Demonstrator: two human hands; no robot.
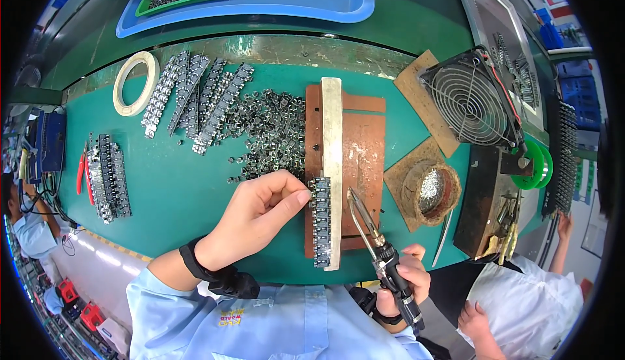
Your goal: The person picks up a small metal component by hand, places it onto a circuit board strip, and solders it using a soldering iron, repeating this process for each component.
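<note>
My left hand (259,211) is closed, thumb and forefinger pinched at the left edge of a circuit board strip (321,230). What lies between the fingertips is too small to make out. The strip runs lengthwise along a pale metal bar (332,125), which lies on a brown board (364,158). My right hand (410,278) grips a black soldering iron (394,272) with a thin tube beside its tip. That tip points up and left, over the brown board and just right of the bar. Left of the bar, small metal components (270,132) are heaped loosely.
More board strips (202,99) lie behind the heap beside a tape roll (135,83). Others (111,178) rest at left near red-handled pliers (83,172). At right stand a round solder pot (431,191), a fan (470,103) and a green solder spool (534,165). Another person sits at lower right.
</note>
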